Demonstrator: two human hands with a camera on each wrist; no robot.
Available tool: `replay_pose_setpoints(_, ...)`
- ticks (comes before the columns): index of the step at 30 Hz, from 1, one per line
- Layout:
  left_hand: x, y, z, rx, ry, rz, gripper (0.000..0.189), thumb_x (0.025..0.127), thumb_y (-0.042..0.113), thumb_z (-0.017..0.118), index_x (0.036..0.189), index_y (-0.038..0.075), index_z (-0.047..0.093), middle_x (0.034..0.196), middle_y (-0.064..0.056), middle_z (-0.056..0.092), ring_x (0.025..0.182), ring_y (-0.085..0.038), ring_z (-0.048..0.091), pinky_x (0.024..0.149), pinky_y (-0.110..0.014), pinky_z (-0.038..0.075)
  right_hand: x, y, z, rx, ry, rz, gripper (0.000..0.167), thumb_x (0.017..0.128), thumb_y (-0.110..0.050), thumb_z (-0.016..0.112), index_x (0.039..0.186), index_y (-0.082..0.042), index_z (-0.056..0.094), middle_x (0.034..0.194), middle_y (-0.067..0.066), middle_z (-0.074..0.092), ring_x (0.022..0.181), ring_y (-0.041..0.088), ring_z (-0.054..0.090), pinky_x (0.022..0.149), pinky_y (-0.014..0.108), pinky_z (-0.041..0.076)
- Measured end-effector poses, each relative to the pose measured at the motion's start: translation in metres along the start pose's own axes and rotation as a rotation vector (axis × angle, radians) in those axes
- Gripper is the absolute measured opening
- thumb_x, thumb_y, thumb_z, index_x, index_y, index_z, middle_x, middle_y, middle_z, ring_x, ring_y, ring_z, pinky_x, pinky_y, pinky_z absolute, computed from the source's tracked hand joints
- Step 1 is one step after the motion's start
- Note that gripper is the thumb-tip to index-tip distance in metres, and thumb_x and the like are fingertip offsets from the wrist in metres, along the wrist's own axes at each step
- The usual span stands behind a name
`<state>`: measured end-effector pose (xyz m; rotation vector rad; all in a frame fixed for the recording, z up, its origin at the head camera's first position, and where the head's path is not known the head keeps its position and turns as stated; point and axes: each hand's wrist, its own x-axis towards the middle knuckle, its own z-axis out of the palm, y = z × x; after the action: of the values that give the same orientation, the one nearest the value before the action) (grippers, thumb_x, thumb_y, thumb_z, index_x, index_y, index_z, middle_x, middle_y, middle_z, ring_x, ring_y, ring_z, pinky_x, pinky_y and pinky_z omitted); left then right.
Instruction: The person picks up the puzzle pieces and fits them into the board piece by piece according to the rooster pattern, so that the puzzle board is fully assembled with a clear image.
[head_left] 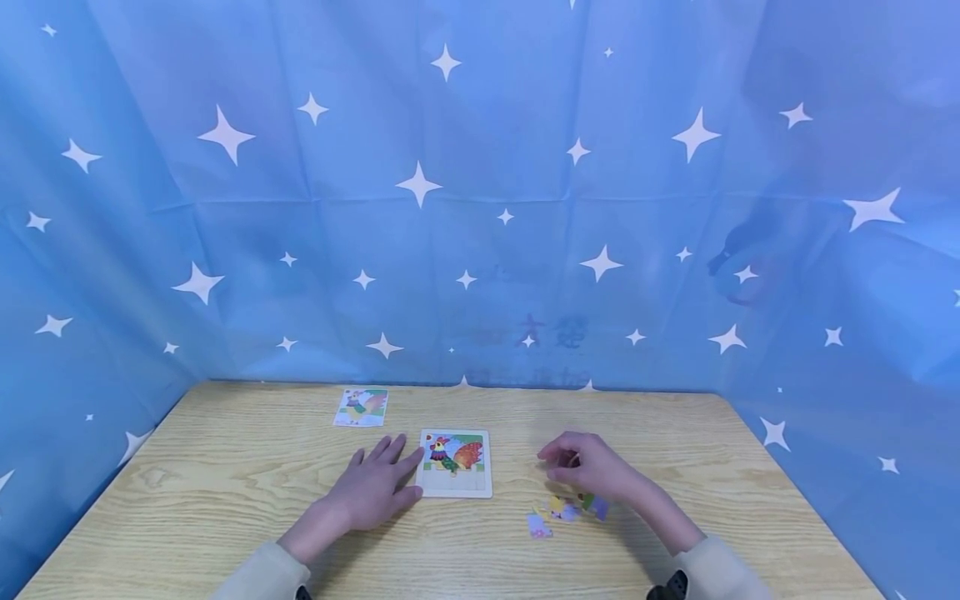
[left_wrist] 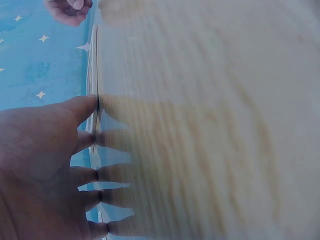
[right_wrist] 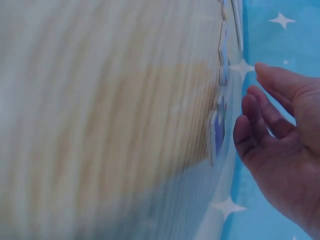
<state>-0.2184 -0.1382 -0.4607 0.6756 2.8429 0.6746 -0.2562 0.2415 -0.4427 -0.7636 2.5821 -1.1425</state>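
Observation:
A square jigsaw puzzle board (head_left: 454, 492) with a rooster picture lies mid-table; its lower part is bare and pale. My left hand (head_left: 375, 492) rests on the table with fingers spread, the thumb and a finger touching the board's left edge. In the left wrist view, the fingertips of that hand (left_wrist: 45, 160) meet the tabletop. My right hand (head_left: 588, 463) hovers right of the board, fingers loosely bent. Nothing shows between its fingers in the right wrist view, where the hand (right_wrist: 280, 120) is off the table. Loose puzzle pieces (head_left: 539, 525) lie just below it, some partly overlapping.
A rooster picture card (head_left: 362, 408) lies at the back left of the wooden table (head_left: 225, 483). Behind the table's far edge hangs a blue curtain (head_left: 480, 233) with white stars, which also runs along both sides.

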Motion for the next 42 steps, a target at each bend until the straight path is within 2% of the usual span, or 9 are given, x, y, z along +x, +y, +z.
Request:
replay_pose_setpoints(8, 0.001, -0.003, 0.002, -0.007, -0.002, 0.001, 0.060, 0.105, 0.039, 0.057, 0.156, 0.009, 0.045, 0.162, -0.027, 0.030, 0.150, -0.048, 0.021, 0.112, -0.075, 0.019, -0.009, 0.003, -0.001, 0.017, -0.029, 0.020, 0.023, 0.095, -0.011, 0.074, 0.118, -0.005, 0.073, 0.099, 0.001, 0.065, 0.084, 0.015, 0.062, 0.070, 0.029, 0.054)
replay_pose_setpoints(16, -0.001, -0.001, 0.000, -0.007, -0.004, 0.013, 0.060, 0.105, 0.039, 0.057, 0.156, 0.008, 0.045, 0.161, -0.029, 0.031, 0.149, -0.049, 0.023, 0.111, -0.076, 0.019, -0.014, -0.008, 0.008, 0.090, -0.062, 0.002, 0.028, 0.091, -0.009, 0.079, 0.117, -0.002, 0.072, 0.099, 0.005, 0.067, 0.084, 0.016, 0.062, 0.071, 0.027, 0.053)
replay_pose_setpoints(24, -0.001, 0.000, -0.002, -0.007, -0.004, 0.013, 0.060, 0.105, 0.039, 0.058, 0.155, 0.007, 0.046, 0.161, -0.029, 0.031, 0.149, -0.050, 0.023, 0.110, -0.076, 0.019, -0.016, -0.013, 0.016, 0.056, -0.077, 0.029, 0.028, 0.086, -0.014, 0.084, 0.111, -0.007, 0.074, 0.096, 0.002, 0.067, 0.083, 0.012, 0.059, 0.072, 0.026, 0.051)
replay_pose_setpoints(32, -0.002, 0.004, -0.004, -0.016, -0.009, -0.007, 0.060, 0.105, 0.038, 0.059, 0.155, 0.007, 0.046, 0.161, -0.028, 0.030, 0.150, -0.048, 0.022, 0.111, -0.075, 0.020, -0.018, -0.014, 0.023, 0.057, -0.091, 0.006, 0.031, 0.081, -0.018, 0.088, 0.107, -0.009, 0.075, 0.098, 0.000, 0.068, 0.085, 0.016, 0.060, 0.074, 0.025, 0.051)
replay_pose_setpoints(37, -0.002, 0.003, -0.004, -0.008, -0.016, 0.001, 0.060, 0.105, 0.038, 0.058, 0.155, 0.007, 0.046, 0.161, -0.029, 0.030, 0.150, -0.049, 0.023, 0.111, -0.076, 0.019, -0.018, -0.016, 0.025, 0.042, -0.087, 0.007, 0.035, 0.078, -0.020, 0.091, 0.107, -0.011, 0.075, 0.096, 0.000, 0.067, 0.084, 0.015, 0.058, 0.072, 0.026, 0.050)
replay_pose_setpoints(42, -0.003, 0.005, -0.005, -0.002, -0.021, -0.009, 0.060, 0.105, 0.038, 0.058, 0.156, 0.008, 0.045, 0.162, -0.028, 0.030, 0.150, -0.048, 0.022, 0.111, -0.075, 0.020, -0.019, -0.017, 0.026, 0.043, -0.120, 0.001, 0.035, 0.080, -0.018, 0.090, 0.110, -0.011, 0.074, 0.100, 0.000, 0.066, 0.085, 0.014, 0.058, 0.073, 0.026, 0.050)
